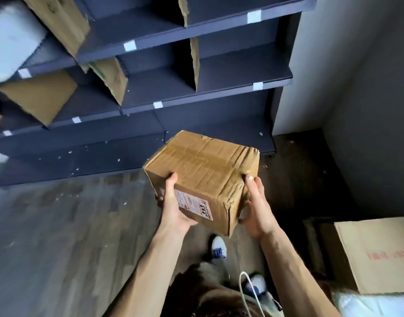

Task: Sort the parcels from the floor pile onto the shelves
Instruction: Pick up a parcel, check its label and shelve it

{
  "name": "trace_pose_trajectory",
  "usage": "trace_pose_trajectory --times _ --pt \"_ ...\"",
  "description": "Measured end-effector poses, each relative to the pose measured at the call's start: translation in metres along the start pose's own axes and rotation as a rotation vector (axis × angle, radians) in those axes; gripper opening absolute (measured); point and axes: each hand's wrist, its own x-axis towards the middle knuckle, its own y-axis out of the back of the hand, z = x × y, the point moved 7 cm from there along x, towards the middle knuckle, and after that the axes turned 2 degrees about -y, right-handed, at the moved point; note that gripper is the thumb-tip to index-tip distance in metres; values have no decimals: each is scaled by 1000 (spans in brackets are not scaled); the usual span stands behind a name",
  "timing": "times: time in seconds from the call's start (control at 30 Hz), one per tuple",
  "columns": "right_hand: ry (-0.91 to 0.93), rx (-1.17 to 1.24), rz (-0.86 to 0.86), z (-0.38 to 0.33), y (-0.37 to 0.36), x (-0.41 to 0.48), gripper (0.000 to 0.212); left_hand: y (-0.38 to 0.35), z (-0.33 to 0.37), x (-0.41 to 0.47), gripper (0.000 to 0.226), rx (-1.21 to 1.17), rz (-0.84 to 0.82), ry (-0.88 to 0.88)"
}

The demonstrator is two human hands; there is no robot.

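Cardboard parcel [202, 177] (taped, crumpled) grasped by left hand [173, 208] and right hand [257, 209].

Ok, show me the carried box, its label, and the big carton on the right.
carried box [203, 163]: head view, taped top face.
label [193, 204]: head view, its middle.
big carton [377, 252]: head view, top face.

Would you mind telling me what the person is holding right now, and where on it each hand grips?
A taped cardboard box, held off the floor by both hands: the left hand grips its labelled near-left side, the right hand its crumpled right end.
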Motion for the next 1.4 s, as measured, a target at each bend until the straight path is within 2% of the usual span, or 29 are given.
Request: trace_pose_trajectory --times 0.07,0.1,0.17,0.27,0.33,0.4,0.43,0.47,0.53,0.57,0.63,0.7,0.73,0.87,0.93,1.0,1.1,1.23,1.4 --pt "-15 -1 -47 10 -25 -5 123 27 0 -6 76 -39 38 11" --pt "-4 -21 -70 13 -37 -6 118 40 1 -9 75 -61 59 12" --pt "43 -72 -119 14 -62 -10 102 60 11 -18 59 -95 67 -17" --pt "19 -136 -130 25 -90 -12 102 88 26 -21 43 -159 37 -42" --pt "47 -175 -124 34 -109 -12 88 111 36 -21 38 -175 31 -70" --pt "71 -212 -113 50 -135 -13 64 143 46 -17 39 -211 39 -108" --pt "72 -229 -104 60 -148 -13 57 161 53 -16 49 -222 38 -137" --pt "62 -241 -107 73 -162 -12 55 182 60 -13 69 -215 42 -170" --pt "6 -247 -114 103 -191 -12 70 232 78 -4 108 -224 96 -234" --pt "-34 -261 -115 119 -204 -11 79 264 86 3 116 -238 163 -264" --pt "-82 -268 -149 148 -233 -9 82 335 104 21 106 -240 326 -324" --pt "-109 -288 -206 176 -261 -4 76 399 119 43 74 -206 423 -353" --pt "-131 -314 -236 190 -279 -4 73 424 128 44 66 -209 472 -373" --pt "-190 -376 -269 236 -346 -4 70 507 152 37 67 -217 628 -398" --pt "-209 -379 -295 254 -388 -5 63 539 164 33 58 -223 651 -394" --pt "-167 -406 -348 262 -423 -5 70 558 173 34 41 -230 663 -445" --pt "-156 -434 -363 282 -473 4 71 601 183 43 37 -248 689 -458" --pt "-186 -511 -345 313 -526 46 63 644 203 52 25 -208 797 -468" --pt "-267 -633 -349 362 -606 109 56 695 244 60 30 -280 877 -479"
